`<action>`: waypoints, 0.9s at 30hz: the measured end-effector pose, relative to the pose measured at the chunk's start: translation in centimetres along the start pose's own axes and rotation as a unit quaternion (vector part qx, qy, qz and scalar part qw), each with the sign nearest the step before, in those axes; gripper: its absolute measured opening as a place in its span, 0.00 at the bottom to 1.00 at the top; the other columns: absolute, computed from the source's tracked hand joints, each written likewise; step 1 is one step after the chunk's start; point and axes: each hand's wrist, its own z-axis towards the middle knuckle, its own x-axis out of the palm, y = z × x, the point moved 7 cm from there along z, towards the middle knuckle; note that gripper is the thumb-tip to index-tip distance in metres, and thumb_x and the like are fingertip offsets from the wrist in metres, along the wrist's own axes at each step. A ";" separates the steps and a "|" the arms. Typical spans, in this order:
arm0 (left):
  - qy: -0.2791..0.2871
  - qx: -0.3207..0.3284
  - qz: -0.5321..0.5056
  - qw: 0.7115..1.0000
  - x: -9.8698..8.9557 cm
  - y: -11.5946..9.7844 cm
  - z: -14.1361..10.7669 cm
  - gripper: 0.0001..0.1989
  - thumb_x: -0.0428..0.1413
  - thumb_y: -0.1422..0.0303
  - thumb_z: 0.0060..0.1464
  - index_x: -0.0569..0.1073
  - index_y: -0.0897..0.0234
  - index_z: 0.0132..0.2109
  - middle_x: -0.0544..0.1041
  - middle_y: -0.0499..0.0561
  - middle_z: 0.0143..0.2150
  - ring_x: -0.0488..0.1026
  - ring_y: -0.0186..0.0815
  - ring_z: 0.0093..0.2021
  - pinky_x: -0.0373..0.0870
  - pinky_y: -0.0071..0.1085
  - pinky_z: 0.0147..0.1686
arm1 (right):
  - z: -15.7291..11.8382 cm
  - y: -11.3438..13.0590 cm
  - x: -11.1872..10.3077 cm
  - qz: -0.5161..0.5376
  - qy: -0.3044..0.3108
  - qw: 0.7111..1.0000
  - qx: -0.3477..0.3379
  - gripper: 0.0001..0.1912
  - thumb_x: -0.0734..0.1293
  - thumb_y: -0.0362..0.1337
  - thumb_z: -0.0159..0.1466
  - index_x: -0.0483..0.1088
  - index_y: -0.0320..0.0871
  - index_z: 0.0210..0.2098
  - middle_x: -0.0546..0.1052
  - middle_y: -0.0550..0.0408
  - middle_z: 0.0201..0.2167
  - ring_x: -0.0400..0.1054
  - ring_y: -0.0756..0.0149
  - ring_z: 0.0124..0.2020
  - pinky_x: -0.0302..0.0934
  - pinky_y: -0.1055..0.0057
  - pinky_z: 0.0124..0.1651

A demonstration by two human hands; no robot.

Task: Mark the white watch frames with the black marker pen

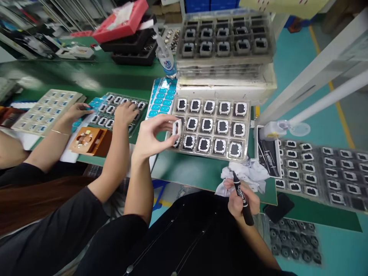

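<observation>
My left hand (pixel 152 135) pinches a small white-edged frame piece (pixel 178 128) between thumb and fingers. It is held on edge over the left side of a clear plastic tray (pixel 249 119). Rows of white frames with dark centres, such as one frame (pixel 207 125), lie in the tray's pockets. Near the bench's front edge, my right hand (pixel 249 197) is wrapped round a black marker pen (pixel 240 191), its dark tip pointing up and left. Just behind that hand lies a crumpled white cloth (pixel 253 174).
A co-worker's hands (pixel 126 112) work at another tray on the left, beside an orange block (pixel 91 141). Blue sticker sheets (pixel 161 97), a pump bottle (pixel 167 61) and stacked trays (pixel 225 57) stand behind. A white post (pixel 313 65) and more trays (pixel 316 168) are at right.
</observation>
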 end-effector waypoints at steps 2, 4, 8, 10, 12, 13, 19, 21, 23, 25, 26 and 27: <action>0.005 0.001 -0.135 0.991 2.2 -1.0 -2.7 0.25 0.76 0.62 0.61 0.85 0.58 0.62 0.84 0.58 0.63 0.89 0.38 0.42 0.93 0.36 0.44 | 0.7 0.7 0.0 -0.012 -0.015 0.999 -0.025 0.14 0.66 0.42 0.77 0.68 0.52 0.60 0.82 0.52 0.40 0.82 0.55 0.33 0.81 0.55 0.30; 0.012 -0.011 -0.217 0.976 5.1 -1.9 -5.4 0.26 0.78 0.63 0.60 0.85 0.54 0.64 0.81 0.58 0.64 0.87 0.35 0.40 0.92 0.33 0.39 | 1.3 1.1 0.1 -0.015 -0.030 0.999 -0.035 0.13 0.67 0.43 0.77 0.68 0.51 0.59 0.80 0.55 0.39 0.79 0.59 0.30 0.79 0.57 0.30; 0.046 -0.106 -0.295 0.949 11.8 -1.9 -10.1 0.27 0.79 0.67 0.60 0.85 0.53 0.64 0.78 0.57 0.65 0.88 0.33 0.42 0.93 0.32 0.44 | 2.0 1.1 0.4 0.040 -0.047 0.997 -0.035 0.15 0.74 0.39 0.74 0.72 0.49 0.58 0.77 0.58 0.35 0.76 0.61 0.29 0.77 0.60 0.28; 0.056 -0.155 -0.305 0.938 14.4 -1.4 -11.8 0.25 0.79 0.67 0.61 0.85 0.54 0.63 0.80 0.56 0.63 0.88 0.34 0.43 0.93 0.32 0.45 | 2.0 1.1 0.3 0.046 -0.051 0.997 -0.031 0.14 0.75 0.37 0.73 0.74 0.48 0.57 0.77 0.59 0.33 0.76 0.60 0.28 0.78 0.59 0.29; 0.058 -0.182 -0.271 0.943 15.9 -0.7 -12.9 0.23 0.77 0.65 0.64 0.84 0.56 0.63 0.84 0.55 0.56 0.89 0.38 0.46 0.92 0.32 0.48 | 2.2 1.3 0.3 0.045 -0.048 0.998 -0.026 0.12 0.75 0.36 0.73 0.75 0.48 0.55 0.77 0.60 0.32 0.78 0.60 0.29 0.82 0.56 0.32; 0.060 -0.184 -0.247 0.950 16.3 -0.4 -13.1 0.23 0.76 0.65 0.66 0.83 0.56 0.64 0.85 0.55 0.54 0.89 0.39 0.48 0.92 0.33 0.50 | 2.4 1.4 0.4 0.046 -0.036 0.998 -0.016 0.12 0.74 0.35 0.73 0.75 0.48 0.55 0.77 0.60 0.32 0.79 0.59 0.29 0.84 0.53 0.34; 0.079 -0.146 -0.182 0.969 16.9 0.4 -12.7 0.23 0.73 0.68 0.67 0.83 0.57 0.66 0.88 0.56 0.55 0.89 0.39 0.47 0.93 0.34 0.51 | 4.1 2.1 2.6 0.057 0.081 0.992 0.077 0.14 0.74 0.33 0.74 0.72 0.50 0.56 0.79 0.61 0.34 0.81 0.59 0.32 0.90 0.37 0.52; 0.078 -0.158 -0.185 0.967 16.9 0.7 -12.6 0.22 0.74 0.68 0.67 0.83 0.58 0.66 0.89 0.56 0.54 0.90 0.40 0.48 0.93 0.36 0.52 | 4.4 2.1 3.4 0.061 0.086 0.991 0.085 0.12 0.74 0.31 0.73 0.73 0.50 0.53 0.80 0.61 0.34 0.83 0.59 0.33 0.90 0.37 0.53; 0.072 -0.174 -0.186 0.964 16.9 0.8 -12.6 0.22 0.73 0.69 0.68 0.83 0.59 0.66 0.90 0.55 0.53 0.91 0.41 0.50 0.93 0.36 0.55 | 4.4 2.1 3.7 0.059 0.062 0.993 0.085 0.10 0.75 0.30 0.73 0.75 0.49 0.51 0.80 0.61 0.33 0.84 0.59 0.33 0.91 0.41 0.52; 0.069 -0.183 -0.180 0.964 16.9 0.8 -12.7 0.21 0.72 0.69 0.68 0.83 0.59 0.66 0.90 0.55 0.54 0.91 0.41 0.50 0.93 0.36 0.55 | 4.2 1.8 4.0 0.043 0.051 0.993 0.097 0.09 0.75 0.30 0.72 0.77 0.49 0.48 0.82 0.60 0.33 0.87 0.57 0.36 0.91 0.44 0.53; 0.069 -0.183 -0.175 0.965 16.9 0.7 -12.8 0.21 0.72 0.68 0.69 0.83 0.59 0.66 0.90 0.55 0.54 0.91 0.41 0.50 0.93 0.36 0.55 | 4.0 1.7 4.1 0.035 0.054 0.992 0.107 0.09 0.75 0.30 0.72 0.77 0.49 0.48 0.83 0.60 0.33 0.89 0.56 0.39 0.91 0.46 0.54; 0.068 -0.181 -0.170 0.966 16.8 0.7 -12.8 0.20 0.72 0.68 0.69 0.83 0.59 0.66 0.90 0.55 0.55 0.91 0.41 0.50 0.93 0.35 0.55 | 4.0 1.6 4.2 0.026 0.061 0.991 0.116 0.09 0.76 0.30 0.72 0.77 0.49 0.47 0.84 0.60 0.34 0.90 0.54 0.42 0.91 0.48 0.54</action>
